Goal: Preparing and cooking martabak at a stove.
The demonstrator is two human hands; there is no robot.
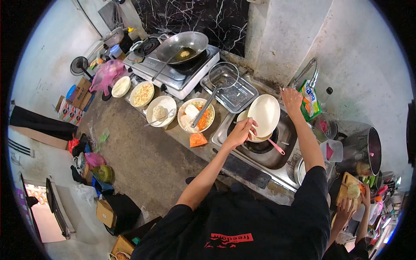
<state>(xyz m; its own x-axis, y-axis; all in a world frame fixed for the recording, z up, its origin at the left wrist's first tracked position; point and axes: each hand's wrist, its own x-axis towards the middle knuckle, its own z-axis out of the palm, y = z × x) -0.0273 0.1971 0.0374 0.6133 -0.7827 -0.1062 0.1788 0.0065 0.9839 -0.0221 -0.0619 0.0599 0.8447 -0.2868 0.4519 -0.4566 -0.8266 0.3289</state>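
My left hand (242,132) grips the rim of a cream oval bowl (265,115), tilted above the steel sink (282,152). My right hand (291,99) is at the base of the metal faucet (313,73), its fingers around something mostly hidden, probably the tap handle. Under the held bowl, another bowl sits in the sink, partly covered, with a pink-handled utensil (277,146) beside it. No water stream can be made out. Left of the sink stands a bowl of shredded carrot and white food (203,120), with an orange block (198,139) by its near side.
A wok (182,47) with oil and a frying piece sits on the gas stove (185,81). A strainer (223,75) lies over a steel tray (240,94). Several food bowls line the counter's left part. A large pot (360,149) stands right; beyond it, another person's hands (346,209) handle vegetables.
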